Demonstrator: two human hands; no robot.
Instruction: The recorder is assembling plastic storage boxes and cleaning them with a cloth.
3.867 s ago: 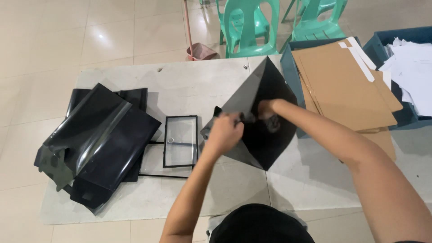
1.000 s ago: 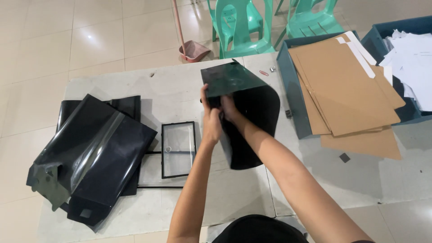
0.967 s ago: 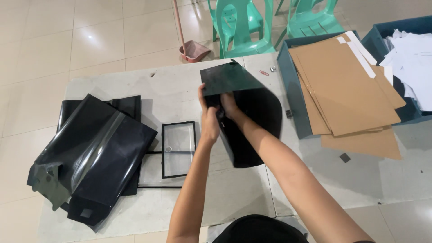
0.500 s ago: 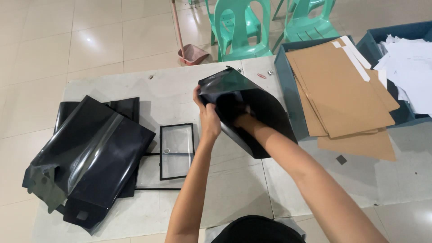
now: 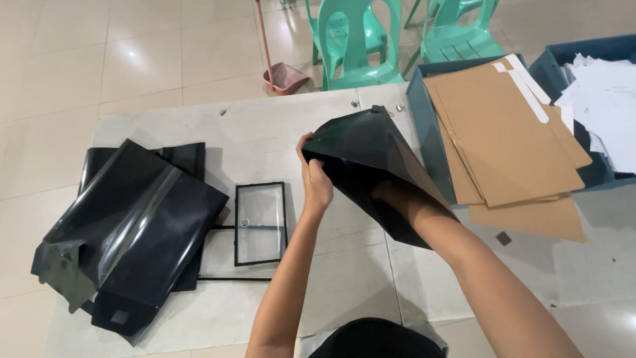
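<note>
A black plastic bag point(image 5: 371, 152) is held up over the grey mat point(image 5: 278, 126). My left hand point(image 5: 315, 179) grips the bag's open edge on its left side. My right forearm runs into the bag's mouth, so my right hand is hidden inside it. Left of my hands a black picture frame with clear glass point(image 5: 260, 223) lies flat on the mat, on top of a second thin black frame point(image 5: 218, 275).
A pile of black bags point(image 5: 132, 225) lies at the mat's left. A teal bin with brown cardboard sheets point(image 5: 510, 132) stands at right, another with white paper point(image 5: 606, 99) beyond. Green plastic chairs point(image 5: 358, 40) and a dustpan point(image 5: 285, 76) stand behind.
The bag has been opened up and tilted to the right. My right arm has gone deeper into it, while my left hand stays on its edge.
</note>
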